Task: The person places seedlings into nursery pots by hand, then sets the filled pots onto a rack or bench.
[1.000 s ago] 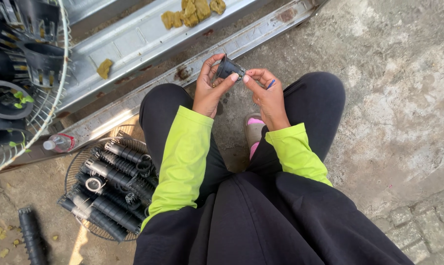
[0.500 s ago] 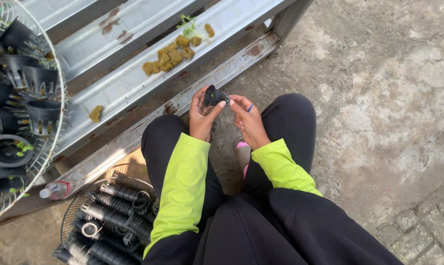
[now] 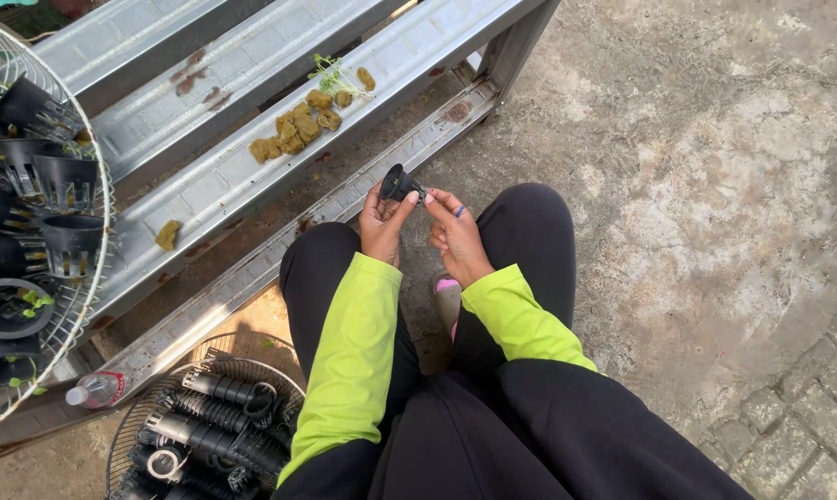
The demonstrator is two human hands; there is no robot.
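Risk of a slip: small black net cup (image 3: pixel 400 182) pinched only at fingertips, so a loosened grip could drop it onto the metal rail (image 3: pixel 280 259) or the concrete (image 3: pixel 715 185), likely rolling under the frame. Possibly also crushing of thin slotted walls if squeezed hard. Cup held up between both hands, above the knees: left hand (image 3: pixel 381 222) closed around its lower side, right hand (image 3: pixel 455 236) touching its rim with fingertips, fingers curled narrow. Stacked cups in wire basket (image 3: pixel 141 435) well apart, lower left.
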